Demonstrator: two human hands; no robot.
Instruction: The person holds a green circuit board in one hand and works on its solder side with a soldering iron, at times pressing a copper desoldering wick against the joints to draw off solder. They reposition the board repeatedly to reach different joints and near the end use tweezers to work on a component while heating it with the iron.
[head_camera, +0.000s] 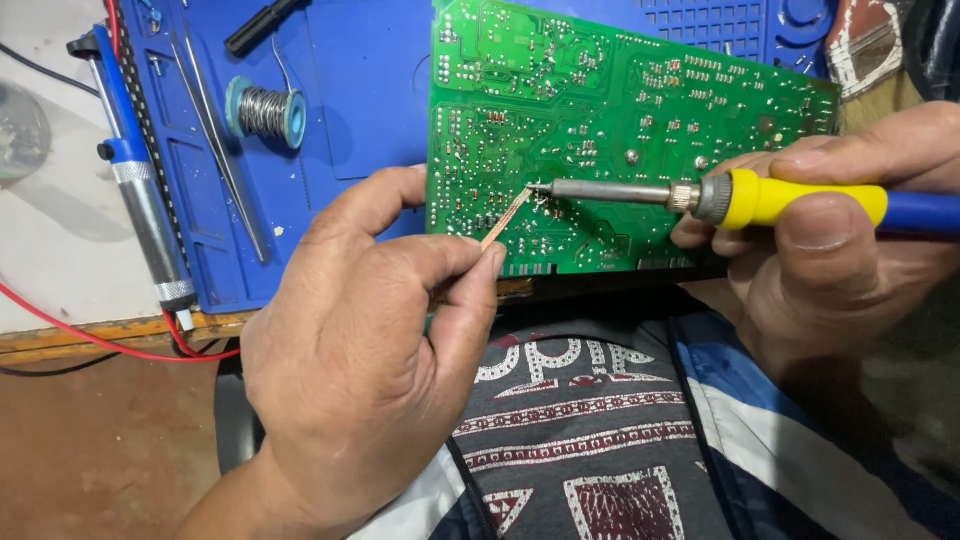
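A green circuit board lies solder side up at the near edge of a blue work mat. My left hand pinches a thin copper braid strip between thumb and forefinger, its far end resting on the board. My right hand grips a soldering iron with a yellow and blue handle. The iron's metal tip touches the board right where the braid ends.
On the mat lie a spool of solder wire, tweezers and a black-handled tool. A blue and silver desoldering pump lies along the mat's left edge. Red wire trails over the table's wooden edge.
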